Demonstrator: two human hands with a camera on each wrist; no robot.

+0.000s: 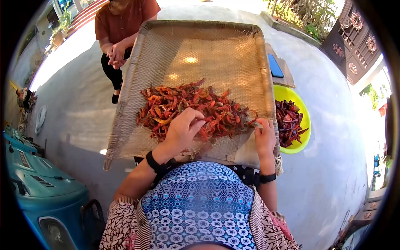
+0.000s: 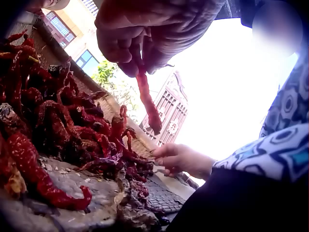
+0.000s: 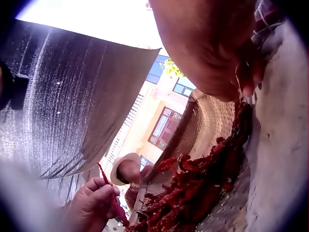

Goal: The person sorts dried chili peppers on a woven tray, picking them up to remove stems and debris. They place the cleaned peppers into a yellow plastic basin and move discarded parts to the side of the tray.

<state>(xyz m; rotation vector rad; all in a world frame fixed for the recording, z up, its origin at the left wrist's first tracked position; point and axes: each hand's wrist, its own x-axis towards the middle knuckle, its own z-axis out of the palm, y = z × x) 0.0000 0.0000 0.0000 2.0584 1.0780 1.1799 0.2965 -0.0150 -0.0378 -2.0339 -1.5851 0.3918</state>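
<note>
A heap of dried red chili peppers (image 1: 187,100) lies on a large woven tray (image 1: 216,50) in front of me. Over the heap's near side, my left hand (image 1: 183,129) pinches one red chili (image 2: 148,101) between thumb and fingers. That chili hangs tip down in the left wrist view. My right hand (image 1: 266,139) is at the tray's right side, its thumb and forefinger at the end of a chili (image 1: 252,120) on the heap's right edge. In the right wrist view, the fingertips (image 3: 247,90) close on that chili, partly hidden by the hand.
Beyond the tray's right edge sits a yellow-green basin (image 1: 307,127) of darker chilies. Behind it, a blue phone (image 1: 275,66) lies on a board. Another person (image 1: 121,33) is at the tray's far left. A teal machine (image 1: 50,191) stands at lower left.
</note>
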